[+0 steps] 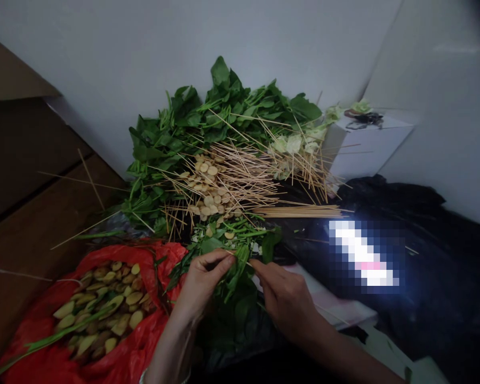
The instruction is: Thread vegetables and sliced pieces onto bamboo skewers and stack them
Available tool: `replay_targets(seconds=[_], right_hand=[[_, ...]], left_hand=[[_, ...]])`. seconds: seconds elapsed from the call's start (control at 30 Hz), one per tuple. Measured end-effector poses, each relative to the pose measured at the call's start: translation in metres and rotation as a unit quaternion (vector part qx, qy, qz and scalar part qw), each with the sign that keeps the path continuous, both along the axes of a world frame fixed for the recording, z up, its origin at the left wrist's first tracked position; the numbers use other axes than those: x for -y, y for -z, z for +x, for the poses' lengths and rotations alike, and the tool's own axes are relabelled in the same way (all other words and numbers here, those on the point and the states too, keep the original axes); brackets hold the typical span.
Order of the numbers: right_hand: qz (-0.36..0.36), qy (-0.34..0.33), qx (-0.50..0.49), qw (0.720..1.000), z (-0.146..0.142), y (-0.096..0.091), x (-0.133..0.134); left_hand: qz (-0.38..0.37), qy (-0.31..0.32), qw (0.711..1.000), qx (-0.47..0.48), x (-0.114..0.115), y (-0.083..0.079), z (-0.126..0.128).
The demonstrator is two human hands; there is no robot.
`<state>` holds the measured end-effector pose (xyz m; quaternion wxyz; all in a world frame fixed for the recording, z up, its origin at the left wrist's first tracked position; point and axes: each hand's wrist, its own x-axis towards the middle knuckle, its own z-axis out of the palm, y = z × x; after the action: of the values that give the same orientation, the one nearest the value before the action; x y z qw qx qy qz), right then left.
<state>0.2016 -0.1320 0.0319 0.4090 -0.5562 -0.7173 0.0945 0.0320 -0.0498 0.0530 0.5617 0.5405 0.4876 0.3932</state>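
Leafy greens, pinched by left hand, right hand just beside

Pale walls above brown wooden boards

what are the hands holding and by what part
The left hand pinches leafy green stems near their upper end; the right hand seems to pinch the end of a thin wooden skewer.

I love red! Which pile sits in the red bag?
The tan wedge slices in the red plastic bag; the leaves and round slices lie outside it.
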Motion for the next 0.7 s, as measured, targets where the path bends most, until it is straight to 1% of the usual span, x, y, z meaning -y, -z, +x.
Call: replay_targets(seconds=[0.1,0.23,0.27,0.33,0.4,0.47,0.53,0.57,0.63,0.7], right_hand=[[-0.005,-0.007,-0.001,1.0,0.0,-0.003,-0.001],[-0.014,-0.021,-0.014,1.0,-0.001,-0.005,-0.001],[-0.016,-0.025,-0.019,0.999,-0.001,-0.005,-0.001],[-0.025,-0.032,-0.026,0.999,0.0,-0.004,-0.001],[-0.027,-0.033,-0.033,0.999,0.006,-0.003,-0.002],[-0.014,-0.006,-0.055,0.998,0.017,-0.005,-0.004],[0.0,0.054,-0.096,0.994,0.032,-0.009,-0.006],[-0.007,0.084,-0.12,0.989,0.041,-0.012,-0.007],[-0.03,0.138,-0.175,0.974,0.055,-0.018,-0.008],[-0.058,0.156,-0.241,0.956,0.066,-0.022,-0.007]], left_hand=[[0.039,0.019,0.999,-0.014,-0.002,0.0,-0.002],[0.071,0.093,0.992,-0.057,-0.003,-0.003,-0.009],[0.074,0.097,0.99,-0.068,-0.003,-0.003,-0.011],[0.077,0.076,0.991,-0.077,-0.004,-0.005,-0.014],[0.079,0.034,0.994,-0.069,-0.006,-0.008,-0.016],[0.088,-0.009,0.995,-0.051,-0.009,-0.011,-0.019],[0.101,-0.049,0.993,-0.041,-0.012,-0.011,-0.021],[0.105,-0.059,0.992,-0.045,-0.014,-0.01,-0.022],[0.111,-0.044,0.99,-0.075,-0.015,-0.005,-0.022],[0.123,0.007,0.985,-0.121,-0.015,0.003,-0.02]])
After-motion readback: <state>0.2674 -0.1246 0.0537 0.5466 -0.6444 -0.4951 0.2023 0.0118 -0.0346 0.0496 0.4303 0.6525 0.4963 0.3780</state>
